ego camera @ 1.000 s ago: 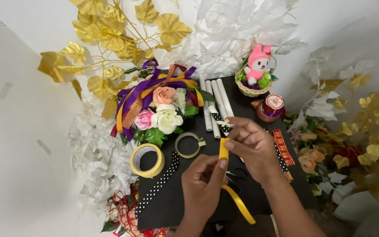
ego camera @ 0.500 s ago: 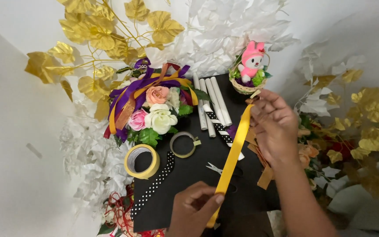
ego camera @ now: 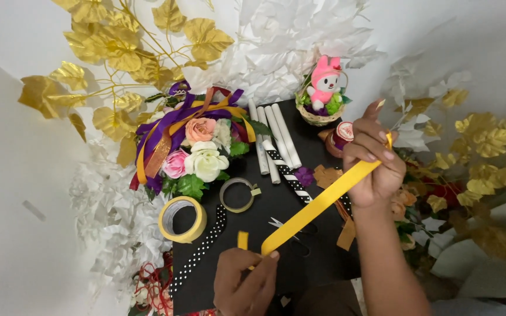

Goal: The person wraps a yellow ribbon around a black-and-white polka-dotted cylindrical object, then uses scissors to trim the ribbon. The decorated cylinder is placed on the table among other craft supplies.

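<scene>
A yellow ribbon (ego camera: 317, 205) is stretched taut on a slant above a small black table (ego camera: 265, 210). My left hand (ego camera: 246, 284) pinches its lower end near the table's front edge, with a short yellow tail sticking up. My right hand (ego camera: 373, 155) grips the upper end, raised over the table's right side beside a small red jar (ego camera: 341, 136). Scissors (ego camera: 291, 229) lie on the table under the ribbon.
On the table: a flower bouquet with purple and orange ribbons (ego camera: 197, 152), white paper rolls (ego camera: 273, 140), a yellow tape roll (ego camera: 181, 218), a thin tape ring (ego camera: 237, 195), black dotted ribbon (ego camera: 203, 248), a basket with a pink doll (ego camera: 322, 93). Gold and white leaves surround it.
My right hand has pulled the ribbon's upper end up and to the right, away from my left hand. The ribbon has gone from bunched and slack to a long taut strip.
</scene>
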